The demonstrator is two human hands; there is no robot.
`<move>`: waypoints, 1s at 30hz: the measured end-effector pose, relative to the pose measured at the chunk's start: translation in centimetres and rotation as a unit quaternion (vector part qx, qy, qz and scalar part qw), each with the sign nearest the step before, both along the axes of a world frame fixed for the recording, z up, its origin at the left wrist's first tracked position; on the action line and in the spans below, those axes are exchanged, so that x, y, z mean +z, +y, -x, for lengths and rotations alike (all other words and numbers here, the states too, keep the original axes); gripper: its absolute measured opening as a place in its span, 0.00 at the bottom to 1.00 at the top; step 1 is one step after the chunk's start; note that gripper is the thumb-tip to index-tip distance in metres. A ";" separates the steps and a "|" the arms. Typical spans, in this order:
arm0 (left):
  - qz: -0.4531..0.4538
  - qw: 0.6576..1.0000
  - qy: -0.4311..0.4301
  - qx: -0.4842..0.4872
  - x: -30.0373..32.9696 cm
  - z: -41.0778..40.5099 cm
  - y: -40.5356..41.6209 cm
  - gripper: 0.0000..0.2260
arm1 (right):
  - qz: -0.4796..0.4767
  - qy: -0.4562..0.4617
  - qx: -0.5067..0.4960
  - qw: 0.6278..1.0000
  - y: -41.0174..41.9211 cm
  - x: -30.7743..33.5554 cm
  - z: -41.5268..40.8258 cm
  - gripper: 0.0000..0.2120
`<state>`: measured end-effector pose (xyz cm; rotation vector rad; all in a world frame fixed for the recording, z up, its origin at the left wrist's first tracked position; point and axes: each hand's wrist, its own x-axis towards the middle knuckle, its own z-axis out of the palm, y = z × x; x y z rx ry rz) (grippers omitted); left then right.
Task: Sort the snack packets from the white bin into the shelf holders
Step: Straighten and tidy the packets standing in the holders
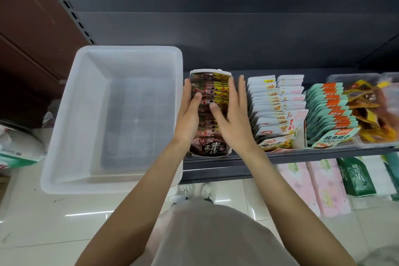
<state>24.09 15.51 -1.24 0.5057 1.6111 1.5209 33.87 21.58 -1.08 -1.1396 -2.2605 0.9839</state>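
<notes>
The white bin (71, 114) stands at the left end of the shelf with nothing inside. Right of it a white holder (210, 71) carries a row of dark brown snack packets (212, 148). My left hand (189, 115) lies with straight fingers against the left side of that row. My right hand (232, 116) lies flat over its right side, fingers straight, thumb on the packets. Neither hand grips a packet. Further right stand a holder of white packets (274, 101) and a holder of teal-and-orange packets (330, 114).
A clear tray of loose yellow-brown packets (371, 110) sits at the far right of the dark shelf (280, 155). Below it, pink packs (323, 183) and green packs (356, 179) stand on a lower level. A white sack (17, 147) lies on the tiled floor at left.
</notes>
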 end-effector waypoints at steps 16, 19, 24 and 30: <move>0.007 0.999 0.044 -0.004 -0.1 -0.6 -0.8 0.24 | -0.318 -0.322 0.363 0.815 10.2 5.2 4.3 0.17; 0.020 0.998 0.054 -0.002 -0.2 -0.6 -0.7 0.24 | -0.321 -0.360 0.387 0.786 10.0 4.6 5.2 0.19; 0.029 0.998 0.063 0.000 -0.6 -0.5 -0.6 0.24 | -0.251 -0.342 0.390 0.817 10.5 4.1 5.6 0.17; 0.024 0.995 0.091 0.008 -0.5 -0.9 -0.6 0.23 | -0.211 -0.308 0.391 0.841 10.8 4.0 6.0 0.13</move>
